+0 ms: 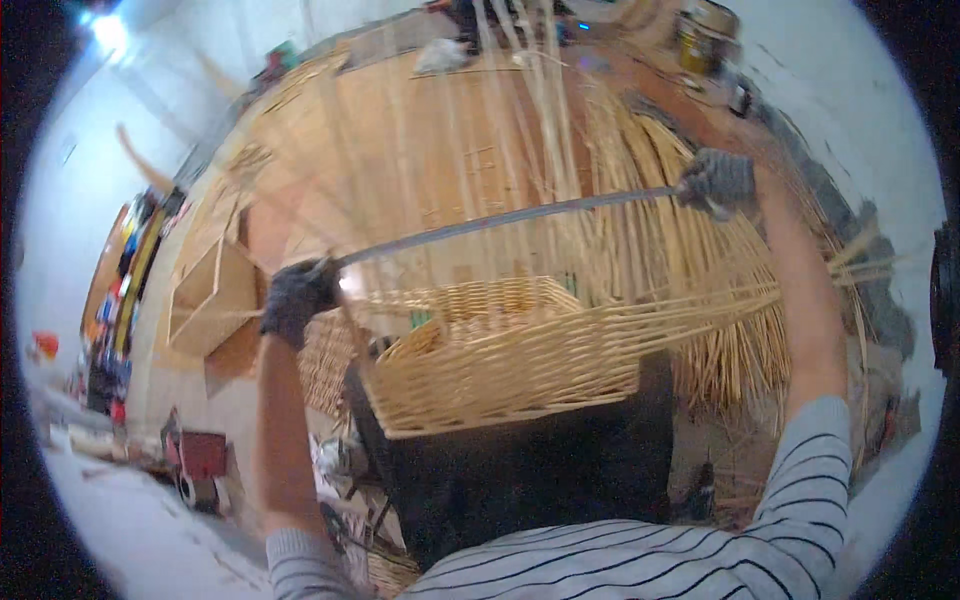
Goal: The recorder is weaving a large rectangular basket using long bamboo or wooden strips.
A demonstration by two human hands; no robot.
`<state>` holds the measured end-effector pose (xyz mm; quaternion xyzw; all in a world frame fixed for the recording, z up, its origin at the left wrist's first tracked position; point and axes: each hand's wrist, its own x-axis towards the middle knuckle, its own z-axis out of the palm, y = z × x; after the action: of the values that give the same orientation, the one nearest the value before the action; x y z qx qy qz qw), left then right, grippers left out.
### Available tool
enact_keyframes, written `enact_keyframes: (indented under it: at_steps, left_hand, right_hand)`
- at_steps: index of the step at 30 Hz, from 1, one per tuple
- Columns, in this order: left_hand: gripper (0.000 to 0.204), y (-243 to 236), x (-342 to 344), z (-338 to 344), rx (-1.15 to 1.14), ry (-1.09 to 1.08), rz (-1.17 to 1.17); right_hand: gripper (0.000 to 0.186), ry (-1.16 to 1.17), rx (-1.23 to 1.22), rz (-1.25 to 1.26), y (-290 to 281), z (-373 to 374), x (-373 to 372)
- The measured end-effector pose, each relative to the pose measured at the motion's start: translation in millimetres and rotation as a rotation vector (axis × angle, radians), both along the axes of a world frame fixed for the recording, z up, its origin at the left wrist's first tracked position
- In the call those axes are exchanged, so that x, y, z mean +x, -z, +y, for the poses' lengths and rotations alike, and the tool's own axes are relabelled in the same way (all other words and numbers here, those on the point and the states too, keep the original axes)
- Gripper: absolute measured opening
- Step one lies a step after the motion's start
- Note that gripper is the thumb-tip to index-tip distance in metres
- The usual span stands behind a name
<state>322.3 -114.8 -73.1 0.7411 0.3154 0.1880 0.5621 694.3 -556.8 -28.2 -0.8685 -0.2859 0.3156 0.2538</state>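
A long flat grey strip (pixel 510 214), metal-looking, spans between my two gloved hands. My left hand (pixel 300 298) grips its lower left end, just above the corner of a pale wicker basket; my right hand (pixel 718 183) is closed on its higher right end, over long reeds. The partly woven basket (pixel 505 370) rests on dark cloth (pixel 520 485) across my lap, with loose weaving strands trailing to the right. Tall pale stakes (pixel 545 120) rise from it behind the strip, many of them motion-blurred.
An open wooden box (pixel 205 300) stands at left, near a cluttered row of items (pixel 125 310) along the wall. A large reed bundle (pixel 735 345) lies at right. Containers (pixel 705 45) and a white bag (pixel 440 58) sit at the back of the tan floor boards (pixel 300 130).
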Motion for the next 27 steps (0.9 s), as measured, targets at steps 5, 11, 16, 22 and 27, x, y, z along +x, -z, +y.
enact_keyframes:
  at_steps: [5, 11, 16, 22, 27]
  left_hand:
    - [0.029, 2, -2, -3, 0.220, -0.092, 0.119]
    - [0.024, 14, -7, 30, 0.299, -0.103, 0.095]
    - [0.022, 30, -15, 49, 0.408, -0.070, -0.006]
    - [0.024, 26, -15, 33, 0.340, -0.083, -0.008]
    - [0.024, 26, -23, 43, 0.695, 0.032, 0.082]
  right_hand:
    - [0.020, -0.136, 0.237, 0.042, 22, 10, -2]
    - [0.015, -0.098, 0.250, -0.085, 42, 13, -6]
    - [0.028, -0.043, 0.152, -0.166, 50, 13, -8]
    - [0.029, -0.167, 0.187, -0.465, 57, 12, -15]
    - [0.029, -0.166, 0.149, -0.434, 51, 4, -23]
